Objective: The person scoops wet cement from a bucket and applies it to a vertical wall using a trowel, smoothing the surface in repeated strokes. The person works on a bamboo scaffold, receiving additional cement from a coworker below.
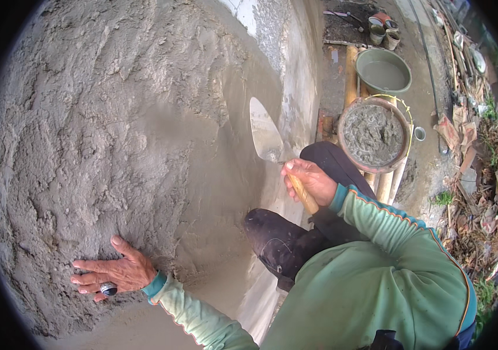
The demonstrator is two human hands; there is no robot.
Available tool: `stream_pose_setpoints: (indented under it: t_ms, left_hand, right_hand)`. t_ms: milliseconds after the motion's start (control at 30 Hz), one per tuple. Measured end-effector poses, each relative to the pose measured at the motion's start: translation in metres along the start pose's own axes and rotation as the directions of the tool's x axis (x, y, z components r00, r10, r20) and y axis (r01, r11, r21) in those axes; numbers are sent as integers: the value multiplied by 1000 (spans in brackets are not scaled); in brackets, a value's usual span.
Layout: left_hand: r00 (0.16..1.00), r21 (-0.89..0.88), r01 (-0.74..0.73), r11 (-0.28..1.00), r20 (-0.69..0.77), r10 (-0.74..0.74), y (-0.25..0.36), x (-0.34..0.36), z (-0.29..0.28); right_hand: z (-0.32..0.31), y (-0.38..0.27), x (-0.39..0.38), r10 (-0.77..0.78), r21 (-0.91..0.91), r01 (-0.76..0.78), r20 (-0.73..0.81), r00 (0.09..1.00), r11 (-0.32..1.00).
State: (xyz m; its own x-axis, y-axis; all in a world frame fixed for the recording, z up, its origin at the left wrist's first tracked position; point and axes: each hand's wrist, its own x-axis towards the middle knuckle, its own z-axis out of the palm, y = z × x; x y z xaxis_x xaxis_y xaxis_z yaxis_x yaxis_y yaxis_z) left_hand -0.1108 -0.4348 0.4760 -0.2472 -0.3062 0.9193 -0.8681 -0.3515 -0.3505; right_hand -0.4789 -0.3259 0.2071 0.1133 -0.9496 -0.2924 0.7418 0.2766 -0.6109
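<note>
My left hand [117,273] lies with spread fingers against the rough grey mortar [97,140] that covers the wall; a ring with a dark stone is on one finger. My right hand [314,181] is wrapped round the wooden handle of a trowel [265,131], whose pointed metal blade tilts up and away toward the wall. The blade looks mostly bare, with a little grey residue near its base. Close beyond my right hand stands a round bucket [375,134] filled with wet mortar, a yellow cord at its rim.
The bucket rests on bamboo poles [385,185]. Behind it stands a green basin [383,70] holding greyish liquid, with several small pots [392,39] farther off. A small cup [420,133] is beside the bucket. Torn paper sacks [448,133] and debris line the right side.
</note>
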Motion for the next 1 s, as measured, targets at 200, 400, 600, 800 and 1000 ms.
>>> stream_pose_setpoints:
  t_ms: [200, 400, 600, 800, 1000]
  left_hand:
    - [997, -69, 15, 998, -70, -19, 3, 1, 5]
    - [999, -86, 10, 996, -50, -15, 0, -1, 5]
    - [999, -93, 3, 996, -54, -8, 0, -1, 5]
    - [994, -71, -30, 997, -106, 22, 2, 2, 3]
    - [998, -168, 25, 985, -47, -34, 1, -1, 4]
  right_hand:
    - [-152, -150, -132, -544, -817, -532, -349, 763, -223]
    - [-250, -108, -106, -213, -650, -684, -655, 725, -330]
    - [-255, -43, -99, 10, -438, -515, -754, 657, 737]
    - [-219, -40, -152, -130, -445, -371, -765, 631, 815]
    - [-175, -67, -149, -29, -132, -119, -780, 625, 984]
